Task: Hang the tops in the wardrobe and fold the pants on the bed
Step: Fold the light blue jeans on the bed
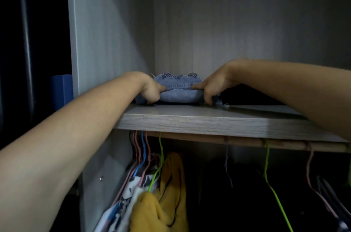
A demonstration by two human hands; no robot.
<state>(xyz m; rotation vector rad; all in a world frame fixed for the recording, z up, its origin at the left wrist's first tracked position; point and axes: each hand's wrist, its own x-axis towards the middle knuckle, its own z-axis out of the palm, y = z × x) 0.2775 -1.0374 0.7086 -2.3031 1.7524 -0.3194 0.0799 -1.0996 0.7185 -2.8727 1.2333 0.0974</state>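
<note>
You are facing the open wardrobe [106, 32], its pale wood-grain side and back panels filling most of the view. Its shelf [209, 121] runs across the middle, and just under it a wooden rail [247, 141] carries the hung clothes. On the left part of the rail, a yellow top [171, 193] hangs beside a black-and-white patterned top [131, 190], pressed close together. The space to their right is too dark to make out any garments.

On the shelf, a dark pile [250, 96] sits on the right, touching or nearly touching the folded jeans [178, 89]. The jeans lie near the shelf's front edge, towards the left side panel, with a frayed hem showing on top.

Both your arms reach up to the shelf. Your left hand [150, 89] grips the left end of the jeans with its fingers curled round the fold. Your right hand [214, 85] grips the right end, thumb laid along the top seam and fingers curled down to the shelf.

A green hanger [269, 180] hangs apart on the right of the rail. A blue box [61, 91] shows outside the wardrobe on the left.
</note>
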